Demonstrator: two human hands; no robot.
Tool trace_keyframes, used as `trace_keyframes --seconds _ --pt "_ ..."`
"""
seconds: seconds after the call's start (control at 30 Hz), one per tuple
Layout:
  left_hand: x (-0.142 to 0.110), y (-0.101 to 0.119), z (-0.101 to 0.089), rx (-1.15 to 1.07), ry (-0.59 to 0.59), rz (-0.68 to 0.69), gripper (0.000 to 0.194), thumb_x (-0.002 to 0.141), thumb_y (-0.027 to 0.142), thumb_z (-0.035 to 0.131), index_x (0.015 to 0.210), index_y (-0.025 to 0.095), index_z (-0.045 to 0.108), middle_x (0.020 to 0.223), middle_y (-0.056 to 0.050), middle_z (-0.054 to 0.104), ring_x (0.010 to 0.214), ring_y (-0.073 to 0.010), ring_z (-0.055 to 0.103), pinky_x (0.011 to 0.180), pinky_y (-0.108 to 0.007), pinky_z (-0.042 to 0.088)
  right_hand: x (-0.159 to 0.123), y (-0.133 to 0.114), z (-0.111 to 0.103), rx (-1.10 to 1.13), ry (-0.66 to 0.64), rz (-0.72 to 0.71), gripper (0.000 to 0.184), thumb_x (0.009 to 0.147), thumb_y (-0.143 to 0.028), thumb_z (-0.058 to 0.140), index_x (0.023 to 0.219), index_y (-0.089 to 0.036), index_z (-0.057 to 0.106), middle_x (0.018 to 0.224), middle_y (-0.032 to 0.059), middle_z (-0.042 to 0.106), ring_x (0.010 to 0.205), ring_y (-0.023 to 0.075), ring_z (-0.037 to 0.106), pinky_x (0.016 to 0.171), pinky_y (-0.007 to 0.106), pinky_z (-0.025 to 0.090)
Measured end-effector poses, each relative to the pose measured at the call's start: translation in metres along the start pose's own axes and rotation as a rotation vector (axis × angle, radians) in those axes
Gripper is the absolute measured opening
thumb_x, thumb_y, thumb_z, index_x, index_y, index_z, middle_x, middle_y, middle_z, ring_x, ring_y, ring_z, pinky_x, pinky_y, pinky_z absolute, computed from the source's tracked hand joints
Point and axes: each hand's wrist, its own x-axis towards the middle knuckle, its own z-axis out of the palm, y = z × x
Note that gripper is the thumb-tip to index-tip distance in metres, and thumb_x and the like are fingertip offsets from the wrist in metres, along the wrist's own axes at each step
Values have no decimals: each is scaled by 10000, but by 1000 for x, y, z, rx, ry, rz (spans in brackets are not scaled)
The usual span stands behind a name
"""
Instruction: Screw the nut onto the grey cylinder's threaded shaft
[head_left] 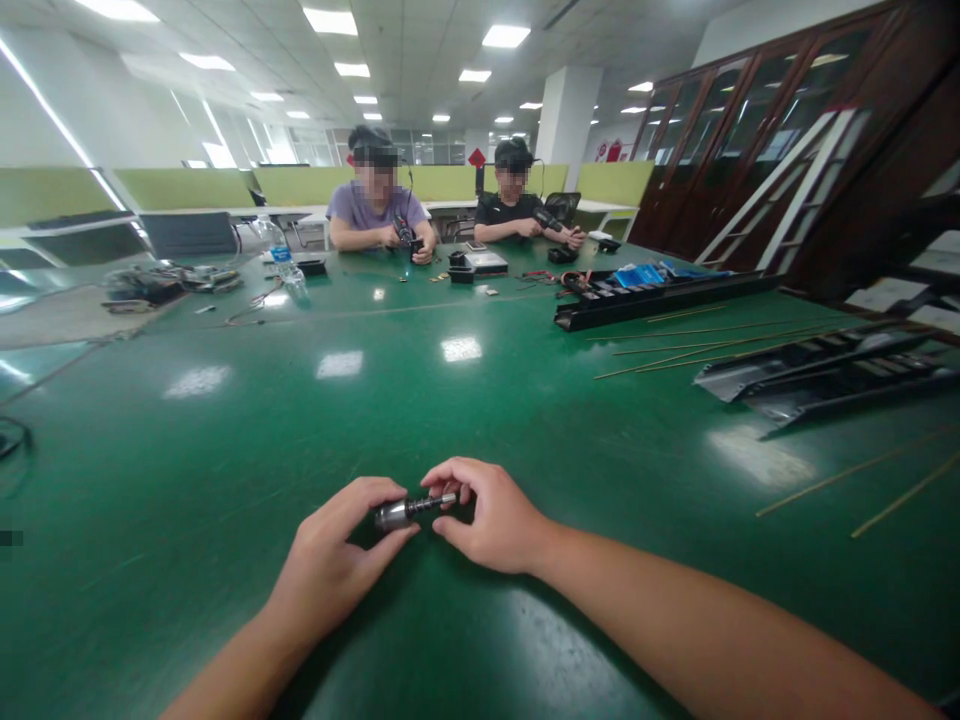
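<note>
Low in the head view, my left hand (337, 545) grips a small metal spindle assembly (395, 514) between thumb and fingers. The part has a shiny grey cylinder at its left end, dark coil-like rings in the middle and a thin silver shaft pointing right. It is held nearly level, just above the green table (300, 430). My right hand (491, 515) curves around the shaft end, thumb and forefinger apart on either side of it. Whether a right fingertip touches the shaft, I cannot tell.
Across the table two people (379, 210) handle dark power tools. Black metal channels (637, 300) and thin yellowish rods (697, 352) lie to the right. A plastic bottle (281, 255) and bundled items (154, 285) are at the back left. A ladder (795, 190) leans by the cabinets.
</note>
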Motion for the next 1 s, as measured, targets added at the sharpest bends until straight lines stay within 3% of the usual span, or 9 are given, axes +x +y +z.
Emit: trace_keyframes --seconds 0.47,0.7,1.0 --pt "-1 4 1 -50 -55 44 267 863 213 701 1115 209 612 1030 -49 667 943 -151 658 846 -240 530 -1 -5 -1 -13 -4 -70 230 731 -119 696 947 -196 699 843 11 666 754 150 603 695 257 460" --pt "-2 4 2 -38 -46 57 271 861 213 704 1117 198 617 1032 -59 669 947 -152 659 845 -236 538 -1 -7 -1 -21 -23 -34 119 796 -213 699 902 -185 746 781 13 688 715 140 618 676 248 451" --pt "1 6 1 -32 -41 73 254 859 202 703 1102 208 628 1025 -48 669 933 -138 661 832 -216 540 -2 -7 -2 1 -19 -48 210 759 -192 713 968 -189 737 861 25 724 768 155 649 722 253 483"
